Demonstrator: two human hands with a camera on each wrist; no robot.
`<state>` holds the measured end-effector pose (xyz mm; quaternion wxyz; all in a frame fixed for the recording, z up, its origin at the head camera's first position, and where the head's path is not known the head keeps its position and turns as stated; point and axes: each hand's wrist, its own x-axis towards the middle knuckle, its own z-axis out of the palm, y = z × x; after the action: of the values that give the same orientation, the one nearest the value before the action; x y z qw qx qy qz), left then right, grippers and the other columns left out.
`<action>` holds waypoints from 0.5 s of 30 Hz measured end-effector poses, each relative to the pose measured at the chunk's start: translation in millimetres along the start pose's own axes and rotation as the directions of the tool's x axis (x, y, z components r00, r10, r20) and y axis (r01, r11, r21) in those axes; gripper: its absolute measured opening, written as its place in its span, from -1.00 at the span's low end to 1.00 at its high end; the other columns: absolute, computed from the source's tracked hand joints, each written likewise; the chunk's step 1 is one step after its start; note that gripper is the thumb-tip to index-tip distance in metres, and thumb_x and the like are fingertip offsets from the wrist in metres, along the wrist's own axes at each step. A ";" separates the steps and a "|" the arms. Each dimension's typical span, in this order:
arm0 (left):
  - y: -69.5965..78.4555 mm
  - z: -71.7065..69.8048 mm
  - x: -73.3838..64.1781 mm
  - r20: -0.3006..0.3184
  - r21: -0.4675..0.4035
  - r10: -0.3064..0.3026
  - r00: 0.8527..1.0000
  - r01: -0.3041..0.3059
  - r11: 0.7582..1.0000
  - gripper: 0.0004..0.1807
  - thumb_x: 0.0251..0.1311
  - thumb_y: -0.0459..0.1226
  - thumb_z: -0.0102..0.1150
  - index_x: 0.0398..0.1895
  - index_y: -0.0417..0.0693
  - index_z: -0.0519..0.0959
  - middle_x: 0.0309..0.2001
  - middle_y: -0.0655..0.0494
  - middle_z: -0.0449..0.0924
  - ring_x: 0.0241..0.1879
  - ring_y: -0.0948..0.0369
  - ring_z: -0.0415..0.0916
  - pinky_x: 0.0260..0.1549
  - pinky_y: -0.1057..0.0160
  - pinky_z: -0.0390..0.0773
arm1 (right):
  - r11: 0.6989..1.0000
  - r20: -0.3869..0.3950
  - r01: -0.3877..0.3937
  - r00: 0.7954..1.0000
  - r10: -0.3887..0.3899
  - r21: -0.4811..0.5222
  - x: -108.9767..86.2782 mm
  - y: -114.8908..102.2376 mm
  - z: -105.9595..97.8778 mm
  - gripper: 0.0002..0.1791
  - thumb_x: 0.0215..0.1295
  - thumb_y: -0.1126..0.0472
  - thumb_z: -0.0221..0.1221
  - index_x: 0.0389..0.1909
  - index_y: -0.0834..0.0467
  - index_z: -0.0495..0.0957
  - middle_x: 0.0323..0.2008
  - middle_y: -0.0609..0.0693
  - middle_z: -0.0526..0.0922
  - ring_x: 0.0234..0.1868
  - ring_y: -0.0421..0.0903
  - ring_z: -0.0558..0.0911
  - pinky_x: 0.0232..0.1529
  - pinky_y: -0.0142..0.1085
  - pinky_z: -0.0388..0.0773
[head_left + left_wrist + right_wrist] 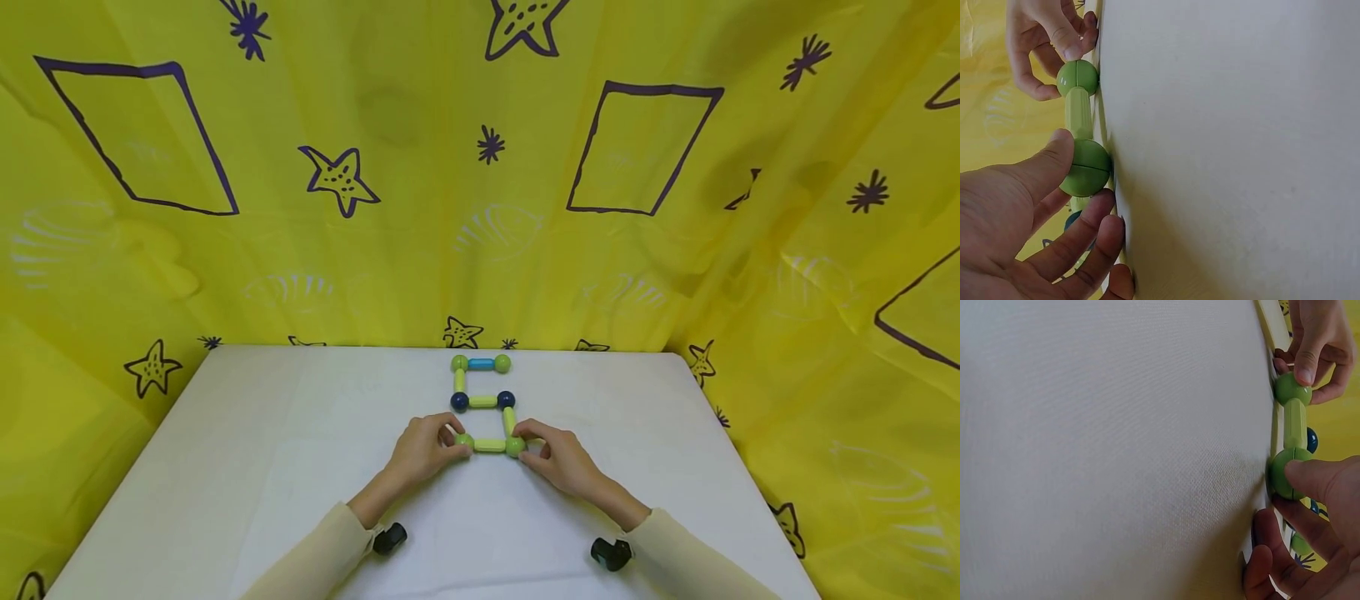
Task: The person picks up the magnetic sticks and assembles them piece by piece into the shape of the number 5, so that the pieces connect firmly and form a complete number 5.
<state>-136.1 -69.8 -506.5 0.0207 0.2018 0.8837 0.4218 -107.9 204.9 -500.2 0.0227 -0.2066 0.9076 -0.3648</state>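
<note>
On the white table lies a chain of balls and short rods that bends like a figure 5. At its near end, my left hand [422, 452] pinches a green ball [1087, 167] between thumb and fingers. The right hand [564, 460] pinches the green ball [1290, 474] at the near right corner. A pale green rod [490, 446] joins these two balls. Another pale green rod [509, 420] runs from the right one to a dark blue ball [506, 401]. Farther back are a second dark blue ball [460, 401] and a blue rod [481, 364] between two green balls.
Yellow cloth [420, 250] with dark drawings hangs behind and at both sides of the table [300, 467]. Small black devices [390, 538] are fixed at both wrists, close above the tabletop.
</note>
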 end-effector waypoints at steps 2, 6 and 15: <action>-0.7 -0.7 -0.3 0.001 -0.003 -0.002 1.000 0.002 1.000 -0.76 0.11 -0.15 0.55 -0.25 0.03 0.67 -0.45 0.22 0.65 -0.46 0.32 0.50 -0.42 0.26 0.49 | 1.000 0.001 0.006 1.000 -0.006 0.003 0.7 -0.4 0.2 -0.66 0.34 0.31 0.34 0.09 0.01 0.59 0.03 0.06 0.73 -0.57 -0.31 0.40 -0.48 -0.38 0.41; -1.3 -1.6 0.3 -0.009 -0.002 0.001 1.000 -0.001 1.000 -0.76 0.09 -0.16 0.56 -0.26 0.03 0.67 -0.46 0.23 0.65 -0.46 0.32 0.50 -0.41 0.26 0.49 | 1.000 0.004 0.021 1.000 -0.021 0.015 1.6 -0.2 -0.1 -0.67 0.36 0.29 0.33 0.10 0.03 0.59 0.04 0.06 0.73 -0.56 -0.31 0.40 -0.47 -0.38 0.42; -0.2 0.1 -0.2 0.002 -0.002 -0.009 1.000 0.009 1.000 -0.75 0.11 -0.13 0.55 -0.25 0.05 0.66 -0.44 0.25 0.65 -0.45 0.33 0.50 -0.41 0.26 0.49 | 1.000 0.006 0.009 1.000 -0.009 0.011 2.1 3.8 -1.1 -0.66 0.37 0.28 0.32 0.13 0.03 0.60 0.04 0.07 0.73 -0.54 -0.30 0.39 -0.44 -0.37 0.42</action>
<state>-135.9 -69.8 -506.8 0.0240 0.1981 0.8842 0.4224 -111.4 207.3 -501.8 0.0248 -0.2116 0.9045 -0.3695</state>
